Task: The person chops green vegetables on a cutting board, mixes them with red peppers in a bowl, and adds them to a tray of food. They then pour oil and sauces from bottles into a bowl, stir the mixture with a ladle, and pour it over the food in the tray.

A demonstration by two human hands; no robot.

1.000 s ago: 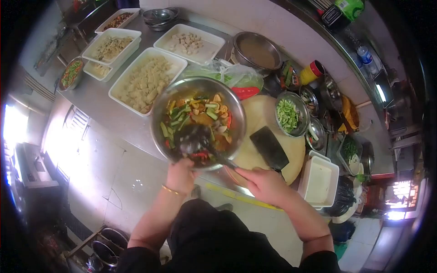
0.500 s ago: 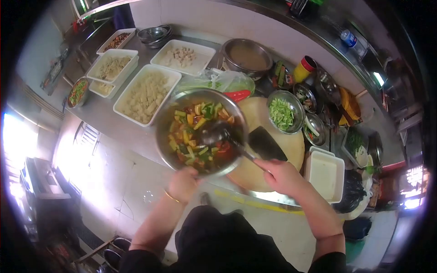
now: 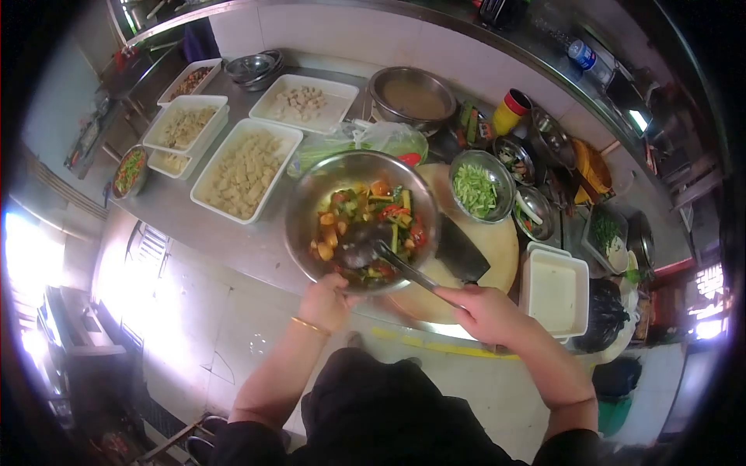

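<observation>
My left hand [image 3: 325,304] is closed on the near rim of a large steel mixing bowl [image 3: 305,237]. Inside the bowl lie mixed chopped vegetables [image 3: 398,215] in green, red and orange. My right hand [image 3: 491,312] is wrapped round the handle of a ladle [image 3: 406,269], whose head rests among the vegetables. To the bowl's right is a round wooden cutting board [image 3: 497,241], partly covered by the bowl. A cleaver [image 3: 463,252] with a dark, broad blade lies on the board, its left end hidden behind the bowl.
White trays [image 3: 203,203] of pale chopped food stand left on the steel counter. A steel bowl of green strips [image 3: 475,190] sits by the board. Behind are a plastic bag of greens [image 3: 381,140] and a basin of cloudy liquid [image 3: 412,95]. A white container [image 3: 556,291] stands at right.
The mixing bowl has shifted slightly right, with my left hand still on its rim. The ladle has moved lower in the bowl, and the vegetables are turned over, gathered towards the right.
</observation>
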